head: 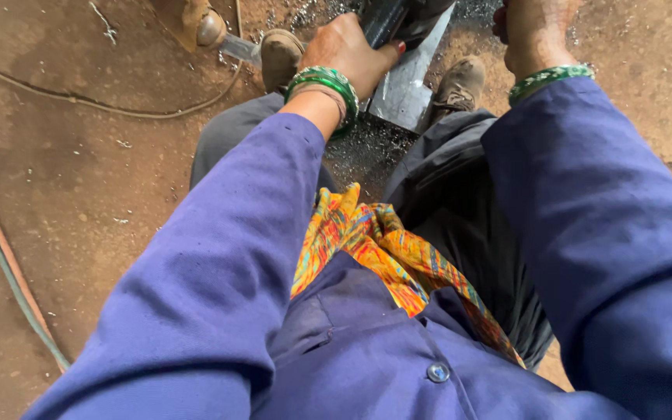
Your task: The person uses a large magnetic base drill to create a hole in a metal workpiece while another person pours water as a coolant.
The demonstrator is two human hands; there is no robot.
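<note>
Between the knees, the left hand [348,50] wraps closed around a dark tool [386,19] over a grey metal plate [406,85] lying on the dirt floor [79,194]. Whether the right hand [534,31], partly cropped, grips anything cannot be told. Green bangles [328,82] ring both wrists; shoes [460,82] flank the plate.

blue sleeves [219,272], green bangles [328,82], orange patterned scarf [375,241], grey metal piece [406,82]
</note>
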